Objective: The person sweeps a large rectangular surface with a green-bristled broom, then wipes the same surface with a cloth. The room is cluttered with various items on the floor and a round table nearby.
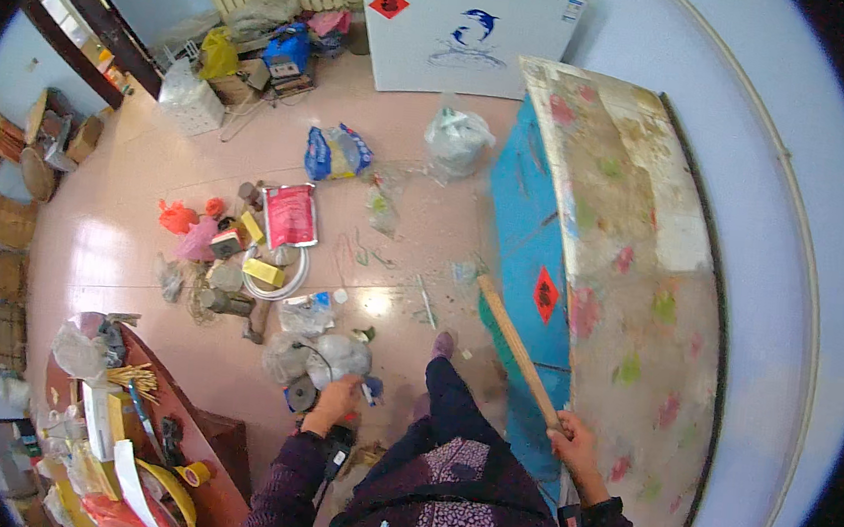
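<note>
My right hand [575,446] grips the lower end of a flat, light wooden stick [516,347]. The stick slants up and to the left, in front of the blue cabinet [527,220]. Part of a green object [495,330] shows behind it. My left hand [334,406] is low, left of my legs, above the cluttered floor. Beside its fingertips is a small white and blue item [368,393]; whether the fingers hold it is unclear. Around that hand are clear plastic bags [342,358], a dark cord and a dark round spool-like object [301,394].
Left of me stands a reddish table [176,400] loaded with boxes, tape and sticks. On the floor lie a pink packet [291,214], a coiled white hose [300,279], a blue bag [337,152] and a tied plastic bag [459,142]. A white chest freezer [471,42] stands by the wall.
</note>
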`<state>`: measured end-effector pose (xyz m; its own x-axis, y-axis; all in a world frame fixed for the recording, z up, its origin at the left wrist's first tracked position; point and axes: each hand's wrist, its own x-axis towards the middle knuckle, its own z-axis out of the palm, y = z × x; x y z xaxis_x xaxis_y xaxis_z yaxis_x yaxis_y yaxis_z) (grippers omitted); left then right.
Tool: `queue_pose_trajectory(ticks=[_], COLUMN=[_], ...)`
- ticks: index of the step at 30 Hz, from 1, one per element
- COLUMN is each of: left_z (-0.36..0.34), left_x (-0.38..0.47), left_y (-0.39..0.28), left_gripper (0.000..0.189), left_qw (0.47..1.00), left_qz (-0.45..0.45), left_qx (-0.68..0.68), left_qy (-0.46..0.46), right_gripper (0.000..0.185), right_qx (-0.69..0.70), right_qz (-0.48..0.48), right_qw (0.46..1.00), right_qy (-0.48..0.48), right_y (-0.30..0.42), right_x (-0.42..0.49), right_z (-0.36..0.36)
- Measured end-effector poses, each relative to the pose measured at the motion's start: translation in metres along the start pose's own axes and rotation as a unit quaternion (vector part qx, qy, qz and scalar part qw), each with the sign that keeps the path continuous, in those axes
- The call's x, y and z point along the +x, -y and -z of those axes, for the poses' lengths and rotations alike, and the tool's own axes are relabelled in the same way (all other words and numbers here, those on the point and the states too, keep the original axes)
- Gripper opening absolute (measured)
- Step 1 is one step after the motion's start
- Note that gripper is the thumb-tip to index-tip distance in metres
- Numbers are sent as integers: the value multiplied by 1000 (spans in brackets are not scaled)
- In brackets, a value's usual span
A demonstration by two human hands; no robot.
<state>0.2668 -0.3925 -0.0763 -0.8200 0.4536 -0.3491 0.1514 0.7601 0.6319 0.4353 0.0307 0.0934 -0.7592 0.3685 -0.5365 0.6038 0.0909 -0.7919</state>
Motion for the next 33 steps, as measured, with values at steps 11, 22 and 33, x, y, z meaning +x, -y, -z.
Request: queue_pose_trajectory(ticks=[11,22,33], left_z=[40,80,243], left_x=[-46,14,285], left_y=[112,203,204], left_gripper=[23,20,20], left_qw=[983,957,999], left_qz=[181,251,27], left_qx=[-35,-133,5], left_qy=[22,56,-22], right_gripper=[38,35,38], right_qx=[-113,-233,69], right_qz=[40,139,71], right_qw=[988,960,967], right_qy=[93,70,-234], right_y=[95,210,267], right_x=[149,254,265], right_z=[-25,-80,-77])
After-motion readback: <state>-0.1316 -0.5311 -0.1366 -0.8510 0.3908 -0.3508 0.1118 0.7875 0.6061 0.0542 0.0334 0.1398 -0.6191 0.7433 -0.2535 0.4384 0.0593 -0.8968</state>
